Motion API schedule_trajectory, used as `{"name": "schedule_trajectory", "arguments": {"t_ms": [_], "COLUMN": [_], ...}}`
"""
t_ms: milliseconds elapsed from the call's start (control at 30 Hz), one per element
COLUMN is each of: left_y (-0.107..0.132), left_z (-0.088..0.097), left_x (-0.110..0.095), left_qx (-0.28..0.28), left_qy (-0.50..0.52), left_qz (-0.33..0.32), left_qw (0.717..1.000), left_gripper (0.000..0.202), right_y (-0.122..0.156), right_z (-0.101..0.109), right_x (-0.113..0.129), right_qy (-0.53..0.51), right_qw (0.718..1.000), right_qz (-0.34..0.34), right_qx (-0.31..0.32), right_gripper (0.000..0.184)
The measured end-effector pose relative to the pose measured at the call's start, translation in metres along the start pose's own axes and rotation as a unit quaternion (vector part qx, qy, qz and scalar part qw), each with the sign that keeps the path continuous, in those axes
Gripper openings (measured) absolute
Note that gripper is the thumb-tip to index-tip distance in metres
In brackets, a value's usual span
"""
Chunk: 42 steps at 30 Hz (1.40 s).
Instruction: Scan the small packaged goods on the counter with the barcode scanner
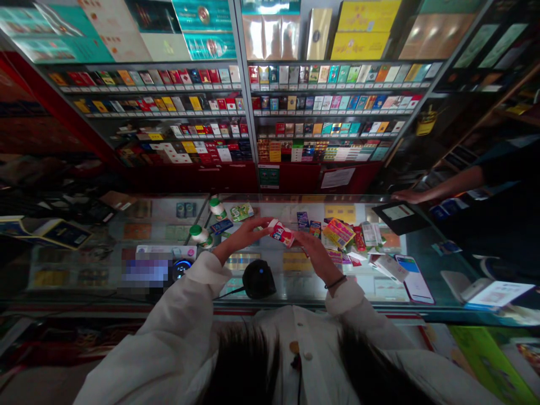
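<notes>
Over the glass counter, my left hand (pixel 248 234) pinches the whitish cap end of a small red-and-white bottle (pixel 282 234). My right hand (pixel 313 251) has its fingertips on the bottle's other end, so it lies tilted between the two hands. Left of them, a white bottle with a green cap (pixel 201 236) stands on the glass, with a second green-capped bottle (pixel 217 208) behind it. Between these and my hands lie a blue pack (pixel 221 226) and a green-and-white pack (pixel 242 211). Beneath my wrists sits a black scanner-like device (pixel 259 279).
Right of my hands lie colourful packets (pixel 338 232), a white box (pixel 388 267) and a phone (pixel 414 279). Another person's hand (pixel 408 196) rests at the counter's far right by a black folder (pixel 399 216). Shelves of cigarette packs (pixel 329 103) rise behind the glass counter (pixel 295 292).
</notes>
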<state>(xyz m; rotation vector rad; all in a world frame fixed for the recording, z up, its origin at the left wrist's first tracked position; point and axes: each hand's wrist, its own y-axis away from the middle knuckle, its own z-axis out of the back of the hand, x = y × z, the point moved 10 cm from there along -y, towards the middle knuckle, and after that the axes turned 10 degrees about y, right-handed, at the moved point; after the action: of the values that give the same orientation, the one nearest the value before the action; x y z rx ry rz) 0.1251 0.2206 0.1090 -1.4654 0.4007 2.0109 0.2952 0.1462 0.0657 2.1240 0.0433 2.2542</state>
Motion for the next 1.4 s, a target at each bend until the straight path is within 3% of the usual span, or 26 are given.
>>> {"name": "schedule_trajectory", "arguments": {"t_ms": [100, 233, 367, 600, 733, 867, 967, 1100, 1167, 1233, 1333, 1400], "left_y": [0.0, -0.002, -0.005, -0.009, -0.004, 0.002, 0.005, 0.008, 0.008, 0.007, 0.005, 0.003], "left_z": [-0.004, -0.006, -0.006, -0.006, -0.007, -0.007, -0.004, -0.001, -0.002, -0.004, -0.006, -0.009], "left_x": [-0.003, -0.01, -0.012, -0.009, -0.012, -0.019, -0.025, -0.026, -0.019, -0.009, 0.008, 0.019], "left_qx": [0.039, 0.037, 0.01, 0.0, 0.015, 0.04, 0.034, 0.031, 0.039, 0.054, 0.073, 0.089], "left_qy": [0.009, 0.029, 0.026, 0.017, 0.091, 0.156, 0.15, 0.125, 0.11, 0.091, 0.062, 0.047], "left_qz": [-0.017, -0.038, -0.026, 0.008, 0.006, -0.006, -0.034, -0.072, -0.07, -0.058, -0.032, -0.019], "left_qw": [0.999, 0.998, 0.999, 1.0, 0.996, 0.987, 0.987, 0.989, 0.991, 0.993, 0.995, 0.995], "left_gripper": [0.06, 0.061, 0.062, 0.056, 0.053, 0.059, 0.064, 0.065, 0.066, 0.065, 0.053, 0.051], "right_y": [0.007, 0.028, 0.037, 0.046, 0.051, 0.049, 0.039, 0.022, 0.02, 0.023, 0.033, 0.04], "right_z": [0.017, 0.018, 0.008, 0.0, 0.001, 0.002, 0.005, 0.004, 0.004, 0.008, 0.007, 0.0], "right_x": [0.015, 0.051, 0.065, 0.071, 0.068, 0.064, 0.056, 0.041, 0.037, 0.034, 0.029, 0.024], "right_qy": [0.138, 0.364, 0.447, 0.499, 0.491, 0.459, 0.422, 0.286, 0.251, 0.283, 0.376, 0.417], "right_qw": [0.983, 0.885, 0.826, 0.782, 0.778, 0.803, 0.845, 0.931, 0.945, 0.932, 0.885, 0.859], "right_qz": [0.058, 0.182, 0.235, 0.275, 0.293, 0.29, 0.246, 0.192, 0.184, 0.188, 0.214, 0.242], "right_qx": [-0.11, -0.227, -0.249, -0.254, -0.26, -0.247, -0.218, -0.122, -0.1, -0.125, -0.172, -0.171], "right_gripper": [0.051, 0.037, 0.036, 0.024, 0.019, 0.029, 0.043, 0.046, 0.044, 0.04, 0.032, 0.028]}}
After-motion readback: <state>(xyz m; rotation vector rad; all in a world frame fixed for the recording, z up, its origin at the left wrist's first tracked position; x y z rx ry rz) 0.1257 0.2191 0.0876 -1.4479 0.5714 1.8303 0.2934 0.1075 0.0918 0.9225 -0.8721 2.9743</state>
